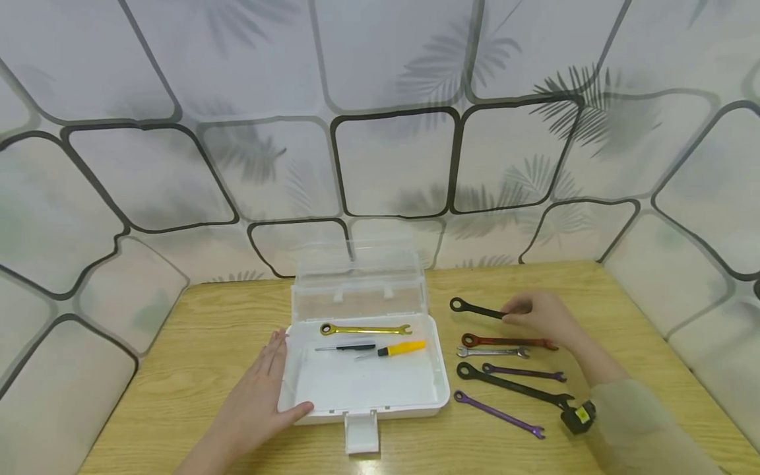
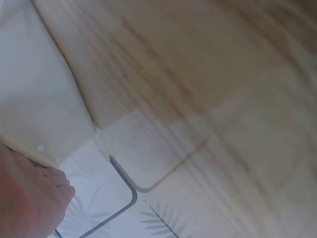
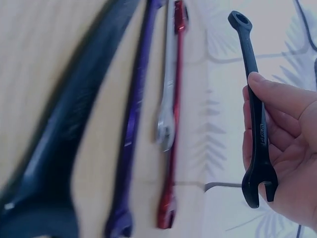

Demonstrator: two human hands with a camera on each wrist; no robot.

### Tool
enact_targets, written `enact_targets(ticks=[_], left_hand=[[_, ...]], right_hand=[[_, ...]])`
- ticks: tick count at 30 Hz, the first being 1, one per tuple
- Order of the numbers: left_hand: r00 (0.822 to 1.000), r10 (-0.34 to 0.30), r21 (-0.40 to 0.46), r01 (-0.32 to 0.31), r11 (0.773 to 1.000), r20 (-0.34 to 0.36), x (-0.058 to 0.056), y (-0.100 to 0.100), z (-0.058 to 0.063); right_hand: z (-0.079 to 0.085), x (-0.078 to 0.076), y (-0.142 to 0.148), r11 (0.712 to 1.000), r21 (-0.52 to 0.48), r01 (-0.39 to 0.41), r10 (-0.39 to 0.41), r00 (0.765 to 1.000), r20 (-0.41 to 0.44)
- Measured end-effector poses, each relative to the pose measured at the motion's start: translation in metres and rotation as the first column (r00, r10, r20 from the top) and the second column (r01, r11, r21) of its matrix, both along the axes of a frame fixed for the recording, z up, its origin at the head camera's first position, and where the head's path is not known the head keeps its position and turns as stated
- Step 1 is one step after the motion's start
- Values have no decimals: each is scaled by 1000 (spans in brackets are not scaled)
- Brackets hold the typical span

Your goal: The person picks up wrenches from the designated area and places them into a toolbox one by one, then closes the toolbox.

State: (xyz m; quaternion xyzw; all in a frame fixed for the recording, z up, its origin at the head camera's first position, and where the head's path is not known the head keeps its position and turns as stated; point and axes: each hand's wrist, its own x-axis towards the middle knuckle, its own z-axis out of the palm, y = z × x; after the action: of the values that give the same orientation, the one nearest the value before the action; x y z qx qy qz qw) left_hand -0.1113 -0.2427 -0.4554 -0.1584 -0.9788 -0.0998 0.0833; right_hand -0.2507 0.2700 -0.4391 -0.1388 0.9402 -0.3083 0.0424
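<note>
My right hand (image 1: 543, 318) pinches a black combination wrench (image 1: 477, 308) by its open-jaw end, the ring end pointing left. In the right wrist view, the thumb lies across the shank of this black wrench (image 3: 256, 114). With fingers extended, my left hand (image 1: 258, 389) rests against the left side of a white toolbox (image 1: 356, 396), its thumb on the front rim. Inside the box lie a gold wrench (image 1: 365, 330), a dark slim-tipped tool (image 1: 356, 347) and a yellow-handled tool (image 1: 404, 348). The clear lid (image 1: 359, 300) stands raised behind.
Right of the box lie a red wrench (image 1: 510, 341), a silver wrench (image 1: 493, 352), a short purple wrench (image 1: 525, 373), a large black wrench (image 1: 516, 386) and a longer purple wrench (image 1: 499, 414). A patterned curtain (image 1: 394, 165) encloses the wooden table (image 1: 178, 369). A small black device (image 1: 577, 418) sits at the right wrist.
</note>
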Motion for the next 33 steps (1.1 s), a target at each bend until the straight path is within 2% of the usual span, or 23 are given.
enact_targets(ticks=[6, 14, 20, 33], left_hand=[[1000, -12, 6, 12, 1000, 3, -1, 2, -1], [1000, -12, 0, 12, 1000, -22, -2, 1, -3], [1000, -17, -2, 17, 1000, -26, 0, -1, -3], [1000, -19, -9, 18, 1000, -22, 0, -1, -3]], right_hand=[[18, 0, -6, 1000, -23, -4, 4, 1000, 6], [33, -1, -17, 998, -66, 6, -8, 1000, -19], [45, -2, -30, 998, -55, -7, 5, 999, -37], [68, 2, -76, 991, -128, -41, 51, 996, 75]])
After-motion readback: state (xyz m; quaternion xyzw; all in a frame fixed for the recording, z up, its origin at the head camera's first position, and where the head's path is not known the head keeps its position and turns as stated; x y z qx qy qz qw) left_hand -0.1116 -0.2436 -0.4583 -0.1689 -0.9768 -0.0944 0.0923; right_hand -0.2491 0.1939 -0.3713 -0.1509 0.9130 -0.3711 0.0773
